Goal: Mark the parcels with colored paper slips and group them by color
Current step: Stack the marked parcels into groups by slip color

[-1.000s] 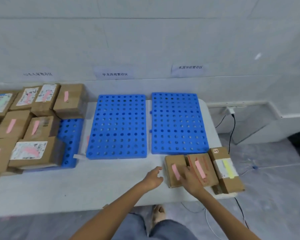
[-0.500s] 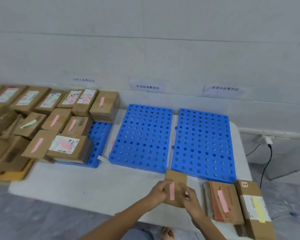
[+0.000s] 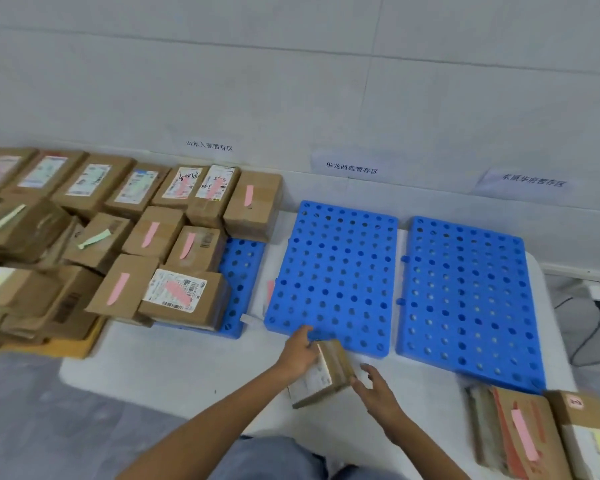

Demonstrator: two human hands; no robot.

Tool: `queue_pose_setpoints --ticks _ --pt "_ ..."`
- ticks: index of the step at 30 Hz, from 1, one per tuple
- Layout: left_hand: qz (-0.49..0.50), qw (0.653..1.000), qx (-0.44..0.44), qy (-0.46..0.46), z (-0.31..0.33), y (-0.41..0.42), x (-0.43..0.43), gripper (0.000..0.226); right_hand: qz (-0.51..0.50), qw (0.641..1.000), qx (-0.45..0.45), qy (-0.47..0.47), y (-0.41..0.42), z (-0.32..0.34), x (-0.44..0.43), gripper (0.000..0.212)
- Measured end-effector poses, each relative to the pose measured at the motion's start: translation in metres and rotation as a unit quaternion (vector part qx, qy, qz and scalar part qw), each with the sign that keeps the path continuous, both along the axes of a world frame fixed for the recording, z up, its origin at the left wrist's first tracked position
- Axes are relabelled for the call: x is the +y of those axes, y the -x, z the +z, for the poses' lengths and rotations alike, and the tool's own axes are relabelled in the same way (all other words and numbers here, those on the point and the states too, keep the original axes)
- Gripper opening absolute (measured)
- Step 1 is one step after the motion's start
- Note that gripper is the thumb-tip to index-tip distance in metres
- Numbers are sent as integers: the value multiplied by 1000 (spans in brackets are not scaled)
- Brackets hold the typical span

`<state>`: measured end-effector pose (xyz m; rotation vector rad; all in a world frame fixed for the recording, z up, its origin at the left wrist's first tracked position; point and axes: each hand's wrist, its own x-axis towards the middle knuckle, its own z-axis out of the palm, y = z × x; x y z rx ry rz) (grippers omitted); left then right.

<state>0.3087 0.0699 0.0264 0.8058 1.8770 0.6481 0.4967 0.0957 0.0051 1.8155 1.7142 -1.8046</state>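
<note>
Blue trays (image 3: 329,271) at 12 o'clock are showing rows of round holes; brown parcels (image 3: 257,218) at 10 o'clock are wearing pink slips (image 3: 248,195) and green slips (image 3: 94,239).

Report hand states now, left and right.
Left hand: holding the small parcel.
Right hand: open, beside that parcel.

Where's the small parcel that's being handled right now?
Head view, lower centre: the left hand grips the small parcel, tilted, just in front of the near edge of the middle blue pallet; the right hand is close at its right.
</note>
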Motion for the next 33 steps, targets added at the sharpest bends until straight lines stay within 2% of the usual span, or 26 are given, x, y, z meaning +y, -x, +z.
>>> queue_pose_setpoints --ticks 3,5,8,11,13,16,20,22,23,25,26,27,29,31,33 --pt "-15 1000 -16 19 -4 9 -5 42 -110 988 37 107 17 1 -7 50" --pt "-55 996 -42 63 -8 16 -10 47 -161 970 82 160 25 4 -10 48" --pt "-106 986 -47 121 -8 19 -19 48 -164 967 126 147 31 8 -10 54" --pt "-122 991 -16 46 -2 21 -27 43 -111 979 144 88 33 17 -5 81" --pt "-115 993 -31 -15 14 23 -30 32 -60 987 147 17 31 26 2 98" --pt "-87 993 -62 -57 32 32 -30 22 -41 981 180 -52 31 46 23 82" --pt "27 989 -105 -102 57 62 -18 17 -42 965 258 14 36 80 59 69" --pt "26 981 -173 -90 71 77 -15 27 -27 949 310 52 43 91 71 63" --pt "17 964 -253 -77 76 83 -15 37 -27 942 329 56 50 96 75 60" --pt "9 909 -410 -72 84 89 -16 42 -37 936 349 37 70 105 80 61" --pt "21 890 -448 -80 85 90 -16 43 -45 935 350 15 82 108 80 63" --pt "39 886 -454 -89 88 91 -15 45 -52 937 346 -8 94 110 78 65" --pt "85 913 -385 -105 88 96 -8 52 -63 946 315 -51 118 110 68 67" --pt "129 946 -273 -116 89 104 0 62 -65 958 266 -84 140 109 57 73" --pt "161 960 -182 -139 89 114 5 62 -51 962 252 -89 160 108 48 71"
